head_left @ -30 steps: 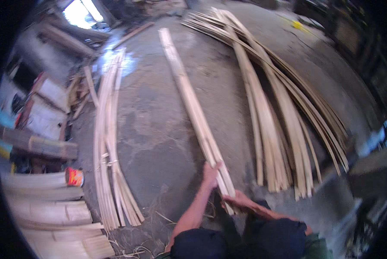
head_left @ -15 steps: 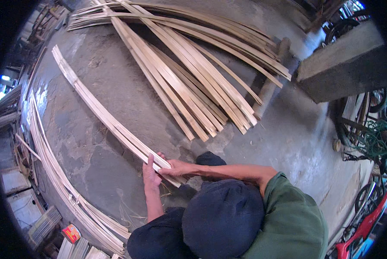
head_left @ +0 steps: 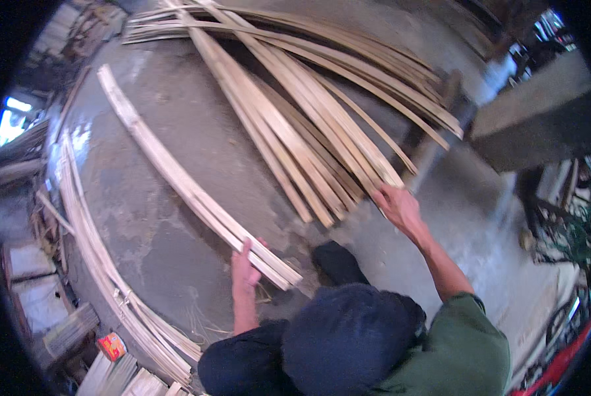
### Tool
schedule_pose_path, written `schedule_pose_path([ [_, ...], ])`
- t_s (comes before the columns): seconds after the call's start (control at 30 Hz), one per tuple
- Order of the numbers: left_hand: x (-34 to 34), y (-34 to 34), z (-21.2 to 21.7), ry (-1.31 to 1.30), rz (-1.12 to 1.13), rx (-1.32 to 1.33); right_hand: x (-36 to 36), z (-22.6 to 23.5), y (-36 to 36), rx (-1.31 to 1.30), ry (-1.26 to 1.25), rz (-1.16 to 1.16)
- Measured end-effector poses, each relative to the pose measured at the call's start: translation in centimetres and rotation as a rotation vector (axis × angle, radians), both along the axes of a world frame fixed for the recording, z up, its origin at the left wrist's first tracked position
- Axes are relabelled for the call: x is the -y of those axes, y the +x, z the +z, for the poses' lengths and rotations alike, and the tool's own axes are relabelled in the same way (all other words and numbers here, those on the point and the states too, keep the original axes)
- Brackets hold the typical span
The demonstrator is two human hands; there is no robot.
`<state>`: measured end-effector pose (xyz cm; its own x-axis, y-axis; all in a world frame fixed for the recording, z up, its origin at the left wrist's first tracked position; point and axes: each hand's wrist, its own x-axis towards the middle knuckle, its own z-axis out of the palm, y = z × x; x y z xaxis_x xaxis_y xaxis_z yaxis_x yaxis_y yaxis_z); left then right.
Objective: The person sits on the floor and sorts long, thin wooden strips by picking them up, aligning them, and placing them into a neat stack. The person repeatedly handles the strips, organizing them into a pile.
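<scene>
A narrow bundle of long, pale bamboo strips (head_left: 186, 185) slants across the floor towards me. My left hand (head_left: 244, 269) is closed round it close to its near end, thumb on top. Off to the right, my right hand (head_left: 401, 206) reaches to the near ends of a fanned pile of bamboo strips (head_left: 289, 138). Its fingers are pinched on the end of a strip there; how many strips they grip is hidden.
More strips (head_left: 388, 92) cross behind the pile, their right ends by a log. Another bundle (head_left: 97, 257) lies at the left, near a red tin (head_left: 112, 346) and stacked boards. A concrete block (head_left: 539, 119) and green netting (head_left: 576, 224) stand at the right.
My right hand has let go of the bundle in my left hand and moved right and away to the fanned pile. My left hand still holds the bundle.
</scene>
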<state>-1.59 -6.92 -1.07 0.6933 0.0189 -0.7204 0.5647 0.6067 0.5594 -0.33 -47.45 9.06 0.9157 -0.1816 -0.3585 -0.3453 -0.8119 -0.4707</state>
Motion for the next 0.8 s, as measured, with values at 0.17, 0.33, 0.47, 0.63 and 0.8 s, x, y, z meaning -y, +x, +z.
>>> schedule_pose_path([
  [0.17, -0.2, -0.4, -0.4, 0.005, -0.024, 0.077, 0.7, -3.2, 0.1, 0.114, 0.138, -0.099],
  [0.33, -0.8, -1.1, -1.2, -0.081, 0.021, 0.119, -0.1, -2.3, -0.8, 0.33, -0.109, 0.032],
  [0.47, -0.7, -1.0, -1.3, -0.091, 0.015, 0.107, -6.3, -1.4, -1.9, 0.415, 0.313, 0.078],
  [0.63, 2.3, 1.3, -1.7, -0.122, -0.031, 0.19, -17.0, -6.4, -2.5, -0.053, 0.824, 0.37],
  [0.8, 2.3, 2.2, 2.2, -0.082, -0.048, 0.246, -21.9, -2.9, -1.2, 0.071, 0.82, 0.429],
])
